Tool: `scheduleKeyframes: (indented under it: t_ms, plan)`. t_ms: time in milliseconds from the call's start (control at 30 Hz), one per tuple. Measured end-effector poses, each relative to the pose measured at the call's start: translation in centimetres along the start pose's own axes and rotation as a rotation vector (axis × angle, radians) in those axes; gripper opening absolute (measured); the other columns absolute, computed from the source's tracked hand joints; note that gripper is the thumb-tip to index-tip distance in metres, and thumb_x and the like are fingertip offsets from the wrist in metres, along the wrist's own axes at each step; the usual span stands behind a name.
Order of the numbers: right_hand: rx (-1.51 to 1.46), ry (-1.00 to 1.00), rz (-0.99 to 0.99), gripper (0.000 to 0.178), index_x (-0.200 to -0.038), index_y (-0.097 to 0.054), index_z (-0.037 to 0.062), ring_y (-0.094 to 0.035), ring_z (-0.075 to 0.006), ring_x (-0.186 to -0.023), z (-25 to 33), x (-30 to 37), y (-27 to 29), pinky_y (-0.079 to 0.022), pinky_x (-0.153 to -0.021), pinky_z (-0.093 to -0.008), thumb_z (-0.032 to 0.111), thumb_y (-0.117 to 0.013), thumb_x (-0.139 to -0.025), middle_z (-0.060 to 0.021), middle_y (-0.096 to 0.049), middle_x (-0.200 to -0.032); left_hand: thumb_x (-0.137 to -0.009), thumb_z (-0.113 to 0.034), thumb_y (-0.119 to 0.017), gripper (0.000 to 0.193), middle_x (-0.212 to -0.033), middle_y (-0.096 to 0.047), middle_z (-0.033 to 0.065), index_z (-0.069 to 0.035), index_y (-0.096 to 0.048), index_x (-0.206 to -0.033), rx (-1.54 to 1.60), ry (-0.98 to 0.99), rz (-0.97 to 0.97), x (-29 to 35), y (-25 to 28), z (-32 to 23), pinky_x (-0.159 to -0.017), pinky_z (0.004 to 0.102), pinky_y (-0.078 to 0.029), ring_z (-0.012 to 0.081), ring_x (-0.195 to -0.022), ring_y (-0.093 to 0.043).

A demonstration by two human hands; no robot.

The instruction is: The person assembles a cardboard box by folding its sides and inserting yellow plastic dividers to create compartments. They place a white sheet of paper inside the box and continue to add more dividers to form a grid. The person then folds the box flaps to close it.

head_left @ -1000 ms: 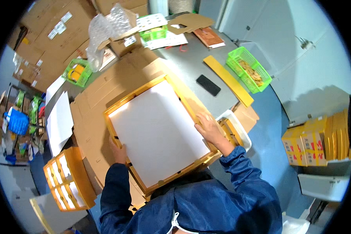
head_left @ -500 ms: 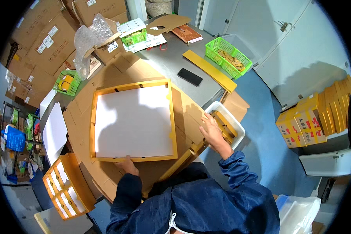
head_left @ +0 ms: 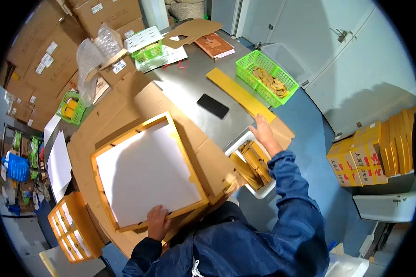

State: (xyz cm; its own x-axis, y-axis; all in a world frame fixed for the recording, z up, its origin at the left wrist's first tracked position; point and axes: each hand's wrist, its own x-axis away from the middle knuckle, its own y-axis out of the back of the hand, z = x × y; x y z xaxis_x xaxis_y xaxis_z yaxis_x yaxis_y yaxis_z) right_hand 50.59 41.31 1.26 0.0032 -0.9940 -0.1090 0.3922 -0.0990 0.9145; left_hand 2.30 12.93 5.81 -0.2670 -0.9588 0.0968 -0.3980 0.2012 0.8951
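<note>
Cardboard surface [head_left: 208, 159] — yellow frame [head_left: 185, 153] under left hand [head_left: 158, 222]

A black phone [head_left: 213, 106] lies flat on the grey table [head_left: 175, 94], near a green basket [head_left: 252, 82] of small tan pieces. Farther back is an orange-brown book [head_left: 214, 45], with clear bubble wrap [head_left: 87, 64] and stacked brown cartons [head_left: 37, 74] off to the left. Yellow-taped boxes [head_left: 358, 154] stand at the far right

Two hands [head_left: 158, 223] [head_left: 266, 135], one frame [head_left: 187, 161], one phone [head_left: 213, 106], three green baskets [head_left: 246, 78] [head_left: 149, 52] [head_left: 80, 111], perhaps more far left
</note>
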Motion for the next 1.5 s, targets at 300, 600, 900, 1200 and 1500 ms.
scheduleKeyframes:
  t_ms: [300,600,900,1200,1500]
  plan:
    - [0.254,-0.111,0.075,0.076,-0.128,-0.041,-0.0039,-0.037,-0.0375,-0.125,-8.1,-8.9,-4.2,-0.030,-0.104,-0.0468,0.036,-0.072,-0.072,-0.0242,-0.041,-0.132,-0.071,-0.006,-0.071,0.034,-0.131,-0.045,0.0247,-0.005,-0.062,-0.104,0.130,0.154,-0.033,2.0,-4.9,-6.1,-0.099,0.0479,-0.037,0.0421,-0.121,-0.043]
    - [0.200,0.002,0.025,0.066,-0.113,-0.050,-0.0020,-0.051,-0.0354,-0.100,-10.6,-10.8,-4.4,-0.042,-0.089,-0.0432,0.035,-0.074,-0.063,-0.0198,-0.054,-0.104,-0.081,-0.007,-0.059,0.029,-0.127,-0.045,0.0285,-0.001,-0.058,-0.109,0.250,0.207,-0.226,-3.3,-0.4,-11.9,-0.099,0.0479,-0.037,0.0431,-0.118,-0.045]
    - [-0.155,0.344,0.006,0.074,-0.123,-0.041,-0.0045,-0.047,-0.0384,-0.107,-1.6,-7.9,3.4,-0.040,-0.094,-0.0435,0.030,-0.072,-0.066,-0.0232,-0.049,-0.116,-0.090,-0.006,-0.053,0.040,-0.126,-0.050,0.0169,0.000,-0.044,-0.129,1.243,0.282,-0.242,-21.3,1.1,-16.8,-0.095,0.0340,-0.043,0.0254,-0.114,-0.052]
    - [-0.573,0.217,0.496,0.074,-0.130,-0.041,0.0019,-0.057,-0.0339,-0.097,7.0,0.7,8.2,-0.045,-0.086,-0.0390,0.030,-0.075,-0.071,-0.0200,-0.057,-0.107,-0.086,-0.006,-0.061,0.034,-0.113,-0.057,0.0068,0.000,-0.050,-0.118,1.680,0.464,0.052,-28.4,-2.8,-19.0,-0.088,0.0305,-0.045,0.0182,-0.101,-0.056]
    - [-0.996,-0.042,0.839,0.032,-0.105,-0.062,0.0005,-0.059,-0.0122,-0.078,6.3,0.5,6.4,-0.048,-0.072,-0.0268,0.011,-0.065,-0.076,-0.0043,-0.065,-0.088,-0.090,-0.014,-0.059,0.026,-0.110,-0.058,0.0035,-0.008,-0.050,-0.114,1.998,0.476,-0.282,-29.9,-0.3,-15.5,-0.084,0.0284,-0.045,0.0133,-0.099,-0.055]
